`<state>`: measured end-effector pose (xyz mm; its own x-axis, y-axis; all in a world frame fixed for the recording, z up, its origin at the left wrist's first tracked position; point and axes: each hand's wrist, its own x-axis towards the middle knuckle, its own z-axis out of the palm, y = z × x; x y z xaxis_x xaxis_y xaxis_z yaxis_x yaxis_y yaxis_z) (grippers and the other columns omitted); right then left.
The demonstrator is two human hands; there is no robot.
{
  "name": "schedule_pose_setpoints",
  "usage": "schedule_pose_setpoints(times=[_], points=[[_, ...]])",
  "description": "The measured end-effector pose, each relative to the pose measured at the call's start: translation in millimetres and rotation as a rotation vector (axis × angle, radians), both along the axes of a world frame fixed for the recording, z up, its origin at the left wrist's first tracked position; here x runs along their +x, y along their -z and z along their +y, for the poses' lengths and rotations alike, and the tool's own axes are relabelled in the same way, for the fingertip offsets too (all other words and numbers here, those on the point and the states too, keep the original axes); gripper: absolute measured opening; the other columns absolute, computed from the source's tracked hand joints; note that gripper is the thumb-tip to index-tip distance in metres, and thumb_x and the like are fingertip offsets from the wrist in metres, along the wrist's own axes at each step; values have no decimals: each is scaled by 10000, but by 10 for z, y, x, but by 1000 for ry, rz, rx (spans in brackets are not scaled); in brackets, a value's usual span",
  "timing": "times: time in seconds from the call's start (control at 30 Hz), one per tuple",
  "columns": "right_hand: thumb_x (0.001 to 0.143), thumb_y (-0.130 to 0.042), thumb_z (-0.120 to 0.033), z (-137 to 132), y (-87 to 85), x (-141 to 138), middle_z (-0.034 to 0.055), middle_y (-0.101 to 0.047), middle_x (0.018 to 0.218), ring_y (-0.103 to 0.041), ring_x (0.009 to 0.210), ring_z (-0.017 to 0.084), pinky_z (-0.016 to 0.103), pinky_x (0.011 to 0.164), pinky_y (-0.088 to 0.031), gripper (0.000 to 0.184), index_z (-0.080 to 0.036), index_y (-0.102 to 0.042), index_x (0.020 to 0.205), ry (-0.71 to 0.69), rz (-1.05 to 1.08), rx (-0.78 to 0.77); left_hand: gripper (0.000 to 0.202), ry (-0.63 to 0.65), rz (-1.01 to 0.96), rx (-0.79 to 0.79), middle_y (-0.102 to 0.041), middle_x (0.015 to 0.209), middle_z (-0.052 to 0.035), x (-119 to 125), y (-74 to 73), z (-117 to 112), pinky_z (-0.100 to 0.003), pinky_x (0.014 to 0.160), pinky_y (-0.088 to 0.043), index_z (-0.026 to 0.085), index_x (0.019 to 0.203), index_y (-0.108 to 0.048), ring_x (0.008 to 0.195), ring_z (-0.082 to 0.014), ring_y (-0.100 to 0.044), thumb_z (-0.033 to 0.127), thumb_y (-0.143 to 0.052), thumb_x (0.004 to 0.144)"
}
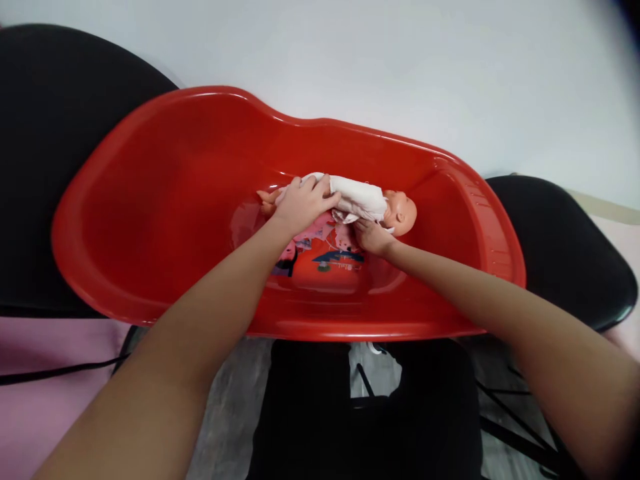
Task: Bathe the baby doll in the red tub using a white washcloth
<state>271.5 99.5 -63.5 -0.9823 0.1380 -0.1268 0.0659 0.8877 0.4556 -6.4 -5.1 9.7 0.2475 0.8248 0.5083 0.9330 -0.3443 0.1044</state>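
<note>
A baby doll (401, 211) in a white shirt (356, 195) lies on its side in a red baby bathtub (165, 200), head to the right and bare feet to the left. Over its hips rests my left hand (306, 203), with the fingers bent across the far side and the thumb along the shirt's hem. My right hand (373, 237) is closed at the near side of the shirt, just below the doll's neck; its fingertips are partly hidden there. Part of the doll's legs is covered by my left hand.
A printed picture (325, 257) is on the tub's floor. Black chair seats (565, 240) support the tub at both ends, and a white wall (375, 60) stands behind it. My legs (305, 413) are in front, below the near rim.
</note>
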Motion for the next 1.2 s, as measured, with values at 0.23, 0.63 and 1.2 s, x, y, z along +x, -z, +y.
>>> schedule_pose_setpoints(times=[0.23, 0.63, 1.2], points=[[907, -617, -96, -447, -399, 32, 164, -826, 1104, -717, 1238, 332, 596, 1371, -259, 293, -121, -870, 1051, -161, -219, 125, 393, 27, -29, -67, -538, 1651, -241, 43, -95, -28, -481, 1034, -594, 166, 1381, -709, 1458, -369, -581, 218, -468, 1075], [980, -370, -24, -221, 20, -1299, 287, -674, 1456, -599, 1459, 348, 512, 1299, -398, 513, 66, -679, 1380, -11, 98, -74, 406, 31, -63, -98, -545, 1647, -200, 47, -33, 4, -462, 1103, -547, 201, 1453, -649, 1496, -347, -539, 241, -451, 1101], [1014, -502, -73, -506, -604, -483, 224, -681, 1480, -552, 1502, 318, 516, 1345, -382, 445, -6, -722, 1395, -376, 34, -28, 354, 34, -47, -74, -584, 1586, -226, 43, -48, -11, -458, 1053, -563, 177, 1358, -686, 1442, -359, -572, 201, -455, 1091]])
